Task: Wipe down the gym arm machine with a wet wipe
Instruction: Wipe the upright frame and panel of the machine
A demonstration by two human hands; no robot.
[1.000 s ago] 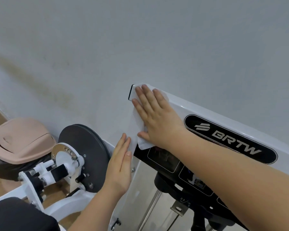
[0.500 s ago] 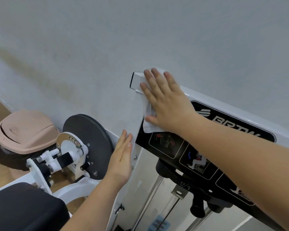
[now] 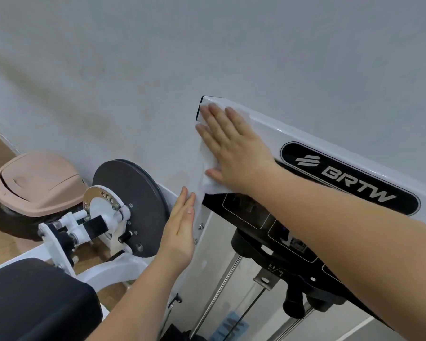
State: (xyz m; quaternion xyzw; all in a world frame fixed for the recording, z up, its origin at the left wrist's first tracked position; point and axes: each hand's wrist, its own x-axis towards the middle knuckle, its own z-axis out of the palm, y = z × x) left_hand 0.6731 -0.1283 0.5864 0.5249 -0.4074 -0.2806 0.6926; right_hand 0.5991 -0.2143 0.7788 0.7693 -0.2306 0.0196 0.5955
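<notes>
Wipe (image 3: 210, 186) lies at the white machine's (image 3: 293, 134) top corner, pressed under the right hand (image 3: 236, 153), fingers straight and spread; left hand (image 3: 181, 232), at seven o'clock from it, rests flat-fingered against the side.

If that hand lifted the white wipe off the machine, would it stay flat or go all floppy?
Probably floppy: the wet wipe bends round the corner of the machine cover and wrinkles under the right hand. It looks thin, so it is likely very light. Being wet, it may cling a little to that glossy surface.
</notes>
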